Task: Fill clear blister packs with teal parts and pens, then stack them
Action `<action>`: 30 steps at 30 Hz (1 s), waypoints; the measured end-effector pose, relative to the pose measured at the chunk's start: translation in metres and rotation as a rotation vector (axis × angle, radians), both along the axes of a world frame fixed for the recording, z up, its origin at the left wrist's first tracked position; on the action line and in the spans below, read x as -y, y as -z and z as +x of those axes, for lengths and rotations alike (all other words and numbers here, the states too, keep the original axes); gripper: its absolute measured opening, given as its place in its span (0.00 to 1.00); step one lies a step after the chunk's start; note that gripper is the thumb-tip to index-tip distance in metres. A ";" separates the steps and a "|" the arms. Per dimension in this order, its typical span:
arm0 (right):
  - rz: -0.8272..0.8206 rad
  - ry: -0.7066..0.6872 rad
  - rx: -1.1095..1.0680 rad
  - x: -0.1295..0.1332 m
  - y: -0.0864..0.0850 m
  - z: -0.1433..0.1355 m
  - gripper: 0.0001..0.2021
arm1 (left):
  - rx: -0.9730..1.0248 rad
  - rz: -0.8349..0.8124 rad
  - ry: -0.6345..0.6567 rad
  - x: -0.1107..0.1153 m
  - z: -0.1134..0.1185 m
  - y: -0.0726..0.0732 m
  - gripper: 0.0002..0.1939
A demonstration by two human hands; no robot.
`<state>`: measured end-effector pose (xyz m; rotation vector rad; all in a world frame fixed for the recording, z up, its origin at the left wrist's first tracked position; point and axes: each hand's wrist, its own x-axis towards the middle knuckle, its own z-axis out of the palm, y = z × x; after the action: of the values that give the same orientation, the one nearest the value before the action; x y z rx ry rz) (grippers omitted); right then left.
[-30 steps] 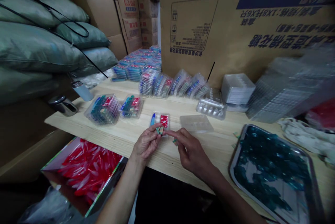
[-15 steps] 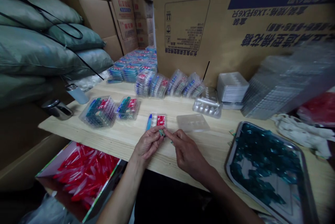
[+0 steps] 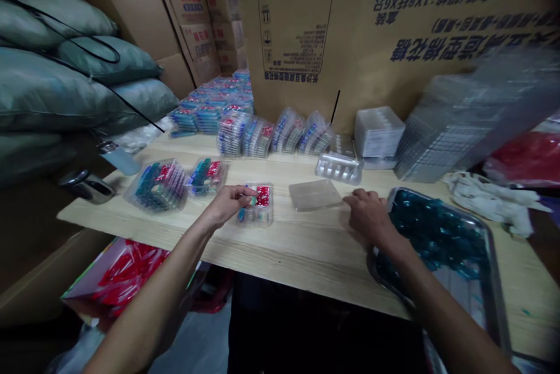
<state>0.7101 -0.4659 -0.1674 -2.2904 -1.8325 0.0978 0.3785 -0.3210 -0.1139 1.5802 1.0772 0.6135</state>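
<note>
A clear compartment tray (image 3: 266, 216) with a blue piece and a red card lies mid-table. Over its upper left part is my left hand (image 3: 231, 203), its fingers pinched on a small green piece (image 3: 253, 200). My right hand (image 3: 367, 213) hovers between a flat clear plastic tray (image 3: 315, 195) and the metal tray (image 3: 492, 263) of teal plastic pieces (image 3: 437, 234); its fingers are blurred, and whether they hold anything is unclear. Two stacks of filled trays (image 3: 161, 186) (image 3: 207, 177) sit to the left.
Filled tray stacks (image 3: 258, 136) line the back before a large carton (image 3: 301, 24). Clear tray stacks (image 3: 380, 132) stand back right, beside white cloth (image 3: 490, 199). A metal cup (image 3: 87, 186) and bottle (image 3: 118, 157) are left. Below is a box of red pieces (image 3: 126, 275).
My hands have moved apart: the left to the upper left over the compartment tray, the right away toward the metal tray. The camera view has shifted slightly.
</note>
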 end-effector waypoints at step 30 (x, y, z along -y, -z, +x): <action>0.085 -0.556 -0.177 -0.034 -0.012 -0.153 0.24 | -0.496 0.702 -0.033 0.023 0.000 0.043 0.13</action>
<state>0.5566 -0.4318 -0.1550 -1.6011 -2.2633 0.2882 0.3782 -0.3438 -0.1567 2.4166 1.3316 0.6814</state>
